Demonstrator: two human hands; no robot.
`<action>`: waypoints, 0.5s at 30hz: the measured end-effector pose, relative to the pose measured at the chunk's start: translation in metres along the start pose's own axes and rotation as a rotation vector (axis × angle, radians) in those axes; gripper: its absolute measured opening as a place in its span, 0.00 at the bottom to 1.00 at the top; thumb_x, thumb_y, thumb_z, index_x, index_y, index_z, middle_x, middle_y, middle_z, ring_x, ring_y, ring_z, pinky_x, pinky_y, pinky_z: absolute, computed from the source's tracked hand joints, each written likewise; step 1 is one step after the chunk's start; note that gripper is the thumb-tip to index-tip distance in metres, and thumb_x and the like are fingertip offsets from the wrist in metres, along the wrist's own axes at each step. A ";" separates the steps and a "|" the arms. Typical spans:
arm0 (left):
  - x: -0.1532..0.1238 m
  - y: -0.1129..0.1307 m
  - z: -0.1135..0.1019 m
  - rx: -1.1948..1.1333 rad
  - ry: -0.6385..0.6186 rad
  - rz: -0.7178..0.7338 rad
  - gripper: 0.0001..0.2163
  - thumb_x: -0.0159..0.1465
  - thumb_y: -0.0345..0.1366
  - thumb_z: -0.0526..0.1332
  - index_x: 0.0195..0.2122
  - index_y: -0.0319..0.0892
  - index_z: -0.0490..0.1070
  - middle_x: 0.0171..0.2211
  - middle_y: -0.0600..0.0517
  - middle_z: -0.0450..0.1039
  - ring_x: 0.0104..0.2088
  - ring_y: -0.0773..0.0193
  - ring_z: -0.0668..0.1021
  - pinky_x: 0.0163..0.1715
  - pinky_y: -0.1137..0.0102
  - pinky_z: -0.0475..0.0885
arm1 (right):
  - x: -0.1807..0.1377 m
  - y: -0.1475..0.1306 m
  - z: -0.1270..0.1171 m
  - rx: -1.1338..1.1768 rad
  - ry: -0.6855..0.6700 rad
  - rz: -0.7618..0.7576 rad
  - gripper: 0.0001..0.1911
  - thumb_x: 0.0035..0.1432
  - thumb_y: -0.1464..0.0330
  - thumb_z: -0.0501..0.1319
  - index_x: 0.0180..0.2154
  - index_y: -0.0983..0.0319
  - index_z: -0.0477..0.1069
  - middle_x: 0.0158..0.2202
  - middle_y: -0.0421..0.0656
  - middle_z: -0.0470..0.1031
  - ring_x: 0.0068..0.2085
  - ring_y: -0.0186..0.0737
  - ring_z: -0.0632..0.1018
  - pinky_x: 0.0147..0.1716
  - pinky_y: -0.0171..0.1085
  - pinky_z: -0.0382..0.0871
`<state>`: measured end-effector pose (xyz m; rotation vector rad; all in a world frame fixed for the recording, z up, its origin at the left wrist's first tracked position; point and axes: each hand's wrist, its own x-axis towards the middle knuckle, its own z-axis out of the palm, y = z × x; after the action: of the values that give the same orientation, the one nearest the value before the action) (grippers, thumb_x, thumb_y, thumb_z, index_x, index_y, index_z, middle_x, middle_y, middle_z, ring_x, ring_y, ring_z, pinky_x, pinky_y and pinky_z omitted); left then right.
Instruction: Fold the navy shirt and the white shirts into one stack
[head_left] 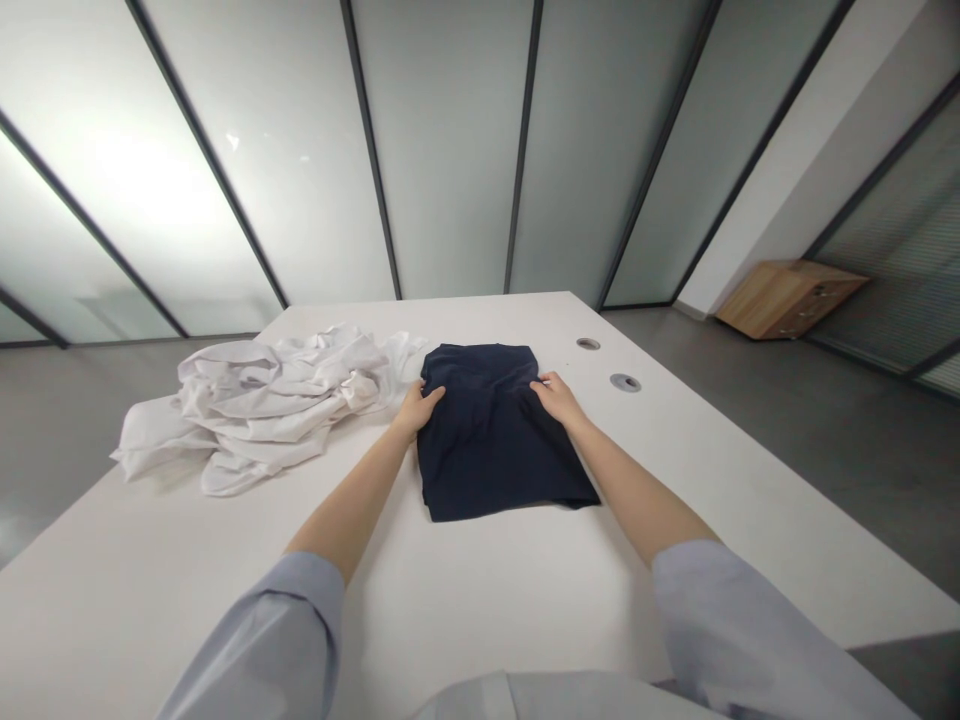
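Observation:
A dark navy garment (495,450), folded into a rough rectangle, lies on the white table (465,610) in front of me. My left hand (420,405) pinches its left edge, thumb on top and fingers tucked beneath the cloth. On the opposite edge, my right hand (553,393) grips the fabric in the same way, a little below the upper corner. Slight creases run across the cloth between the hands. The garment's near edge rests on the tabletop, its lower right corner spreading outward.
Crumpled white garments (262,400) are heaped at the left, close to my left hand. Two round cable holes, a farther one (588,344) and a nearer one (625,382), sit at the right. A wooden cabinet (787,298) stands on the floor beyond; frosted glass panels (450,150) line the back.

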<state>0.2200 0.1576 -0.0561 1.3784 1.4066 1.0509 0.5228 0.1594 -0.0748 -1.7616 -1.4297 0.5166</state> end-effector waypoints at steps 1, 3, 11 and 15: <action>-0.001 0.000 0.001 -0.085 0.006 -0.043 0.26 0.61 0.42 0.63 0.57 0.41 0.60 0.45 0.43 0.76 0.41 0.58 0.80 0.41 0.64 0.76 | 0.000 0.001 0.000 0.034 -0.020 0.006 0.15 0.54 0.62 0.59 0.43 0.60 0.68 0.37 0.44 0.77 0.40 0.44 0.77 0.42 0.40 0.69; -0.002 0.000 0.003 -0.202 0.031 -0.099 0.34 0.59 0.38 0.64 0.64 0.42 0.50 0.48 0.43 0.75 0.40 0.58 0.80 0.40 0.63 0.76 | 0.000 0.003 -0.001 0.114 -0.072 0.024 0.20 0.52 0.65 0.59 0.48 0.60 0.66 0.34 0.42 0.77 0.36 0.43 0.78 0.40 0.40 0.70; 0.002 -0.004 -0.010 -0.178 -0.060 0.060 0.21 0.59 0.32 0.55 0.54 0.44 0.71 0.56 0.50 0.70 0.57 0.58 0.72 0.58 0.64 0.66 | -0.008 0.002 -0.019 0.456 -0.204 -0.012 0.22 0.47 0.69 0.59 0.47 0.57 0.74 0.46 0.42 0.78 0.47 0.42 0.77 0.52 0.41 0.66; -0.004 0.000 -0.017 -0.148 -0.240 -0.016 0.25 0.57 0.38 0.63 0.57 0.42 0.69 0.51 0.46 0.74 0.51 0.54 0.76 0.54 0.60 0.70 | -0.008 0.004 -0.022 0.520 -0.276 0.021 0.19 0.46 0.70 0.59 0.42 0.57 0.77 0.46 0.41 0.79 0.49 0.43 0.76 0.56 0.45 0.62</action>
<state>0.2040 0.1541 -0.0517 1.3341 1.1401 0.9260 0.5391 0.1441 -0.0656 -1.3227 -1.3048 1.0693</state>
